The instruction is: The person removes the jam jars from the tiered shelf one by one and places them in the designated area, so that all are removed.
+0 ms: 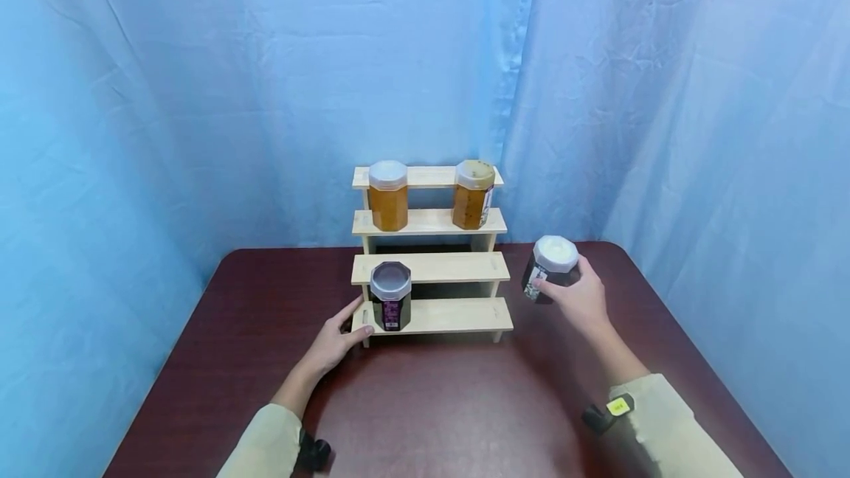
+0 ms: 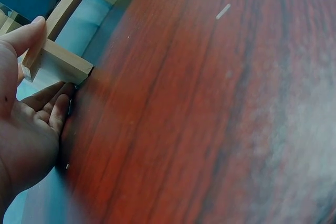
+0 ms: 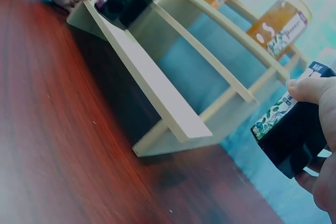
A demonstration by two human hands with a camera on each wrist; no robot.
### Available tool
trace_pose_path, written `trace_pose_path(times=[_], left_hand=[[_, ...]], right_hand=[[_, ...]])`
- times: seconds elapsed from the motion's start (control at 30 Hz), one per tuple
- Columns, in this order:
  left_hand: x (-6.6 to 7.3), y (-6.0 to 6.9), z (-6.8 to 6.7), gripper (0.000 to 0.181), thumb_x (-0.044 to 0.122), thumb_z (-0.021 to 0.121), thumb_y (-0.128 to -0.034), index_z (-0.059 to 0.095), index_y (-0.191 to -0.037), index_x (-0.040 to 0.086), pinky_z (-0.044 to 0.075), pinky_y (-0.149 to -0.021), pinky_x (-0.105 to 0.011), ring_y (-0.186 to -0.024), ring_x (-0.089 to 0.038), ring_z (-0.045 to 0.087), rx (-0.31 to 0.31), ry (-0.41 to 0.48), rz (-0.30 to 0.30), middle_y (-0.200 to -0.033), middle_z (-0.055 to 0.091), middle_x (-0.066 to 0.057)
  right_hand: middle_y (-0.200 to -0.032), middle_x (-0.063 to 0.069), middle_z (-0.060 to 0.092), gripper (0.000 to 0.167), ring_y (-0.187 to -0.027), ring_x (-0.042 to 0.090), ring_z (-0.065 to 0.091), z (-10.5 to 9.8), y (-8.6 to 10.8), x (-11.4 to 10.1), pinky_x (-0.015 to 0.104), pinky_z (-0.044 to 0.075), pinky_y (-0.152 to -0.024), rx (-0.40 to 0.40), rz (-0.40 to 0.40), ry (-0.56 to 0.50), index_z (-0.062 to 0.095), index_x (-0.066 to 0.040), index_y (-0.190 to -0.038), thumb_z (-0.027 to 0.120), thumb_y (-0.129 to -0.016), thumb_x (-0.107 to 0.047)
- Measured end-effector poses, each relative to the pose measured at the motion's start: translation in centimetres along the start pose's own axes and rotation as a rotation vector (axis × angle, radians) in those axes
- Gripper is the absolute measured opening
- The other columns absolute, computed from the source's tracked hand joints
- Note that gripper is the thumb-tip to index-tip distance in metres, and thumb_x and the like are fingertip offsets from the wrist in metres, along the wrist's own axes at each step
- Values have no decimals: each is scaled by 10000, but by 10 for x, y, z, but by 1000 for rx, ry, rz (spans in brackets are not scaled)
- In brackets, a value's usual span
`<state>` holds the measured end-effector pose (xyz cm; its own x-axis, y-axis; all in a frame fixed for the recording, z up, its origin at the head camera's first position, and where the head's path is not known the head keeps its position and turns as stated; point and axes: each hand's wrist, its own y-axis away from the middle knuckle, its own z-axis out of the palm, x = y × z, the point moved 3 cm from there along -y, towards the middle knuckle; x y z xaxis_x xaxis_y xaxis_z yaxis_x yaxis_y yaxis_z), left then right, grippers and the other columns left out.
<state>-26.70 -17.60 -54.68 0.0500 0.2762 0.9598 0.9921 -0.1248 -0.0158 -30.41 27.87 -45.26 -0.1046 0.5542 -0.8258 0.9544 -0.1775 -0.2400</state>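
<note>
My right hand (image 1: 583, 299) holds a dark jar (image 3: 294, 129) with a white lid and a pale patterned label, tilted in the air right of the stepped wooden shelf (image 1: 458, 314). The thumb lies along the label. At the shelf's left end, my left hand (image 1: 335, 341) grips the lowest board, its thumb on the front edge and the fingers by the side leg. Another dark jar (image 1: 390, 297) with a purple label stands upright on that board, close to this hand. Two amber jars, one on the left (image 1: 388, 198) and one on the right (image 1: 474, 196), stand on the second board from the top.
The shelf stands on a dark red wooden table (image 1: 425, 404) towards its back edge. Pale blue curtains (image 1: 265, 94) hang behind and at both sides. A strapped device (image 1: 607, 413) sits on the right wrist, over a cream sleeve.
</note>
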Motion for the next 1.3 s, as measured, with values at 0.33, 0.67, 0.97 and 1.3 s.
trace_pose_path(times=[0.33, 0.67, 0.97, 1.3], left_hand=[[-3, -1, -2, 766, 240, 765, -916, 386, -1573, 133, 317, -1104, -529, -1380, -345, 414, 11, 2, -3, -1502, 484, -173], [-3, -1, -2, 757, 228, 757, -925, 381, -1574, 123, 349, -1083, -522, -1344, -338, 457, 13, -7, -3, -1480, 506, -178], [11, 3, -1, 734, 161, 722, -953, 346, -1574, 56, 337, -1092, -558, -1385, -403, 401, -11, -7, -14, -1530, 423, -234], [-2, -1, -1, 739, 232, 743, -941, 378, -1575, 127, 341, -1096, -541, -1392, -358, 406, 6, -19, 0, -1533, 444, -175]], right_hand=[[-1401, 226, 553, 945, -1291, 380, 510, -3, -22, 11, 565, 396, -1034, 14, 7, 33, 382, -24, -1528, 872, -795, -364], [-1394, 229, 558, 907, -1286, 381, 515, 4, -42, 22, 560, 406, -1034, 13, 40, 17, 402, -29, -1519, 862, -809, -353], [-1367, 252, 566, 861, -1252, 382, 526, 15, -53, 38, 535, 411, -1028, 3, 33, 13, 423, 13, -1485, 863, -814, -299], [-1396, 267, 535, 894, -1280, 402, 508, 27, -55, 49, 548, 399, -1046, -26, 56, 5, 374, 34, -1502, 864, -815, -261]])
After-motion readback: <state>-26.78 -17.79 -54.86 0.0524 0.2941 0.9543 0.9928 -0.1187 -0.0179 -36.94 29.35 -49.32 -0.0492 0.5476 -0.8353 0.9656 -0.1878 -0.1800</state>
